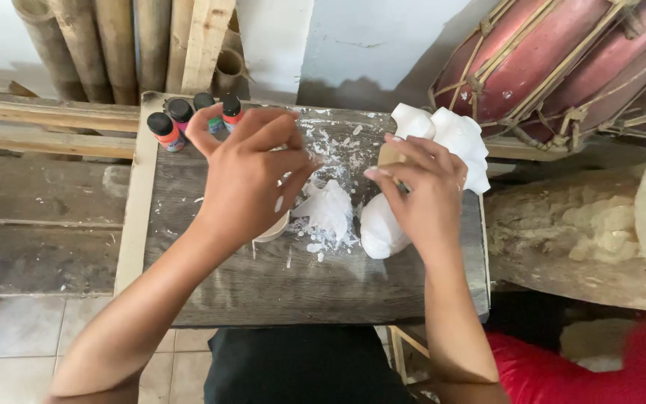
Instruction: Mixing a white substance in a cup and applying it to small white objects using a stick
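My left hand [252,176] hovers over the dark wooden board [300,284], fingers bent over a small pale cup or bowl [274,228] that it mostly hides. A white plaster piece [330,206] lies just right of it among white chips. My right hand [424,191] holds a small tan block [392,155] between thumb and fingers, above a smooth white plaster figure [379,228]. Whether the left hand grips the cup I cannot tell.
Several small paint bottles [181,120] with black caps stand at the board's far left corner. More white plaster figures [450,135] sit at the far right edge. Bamboo poles [91,45], red drums [555,60] and a rough log [570,232] surround the board.
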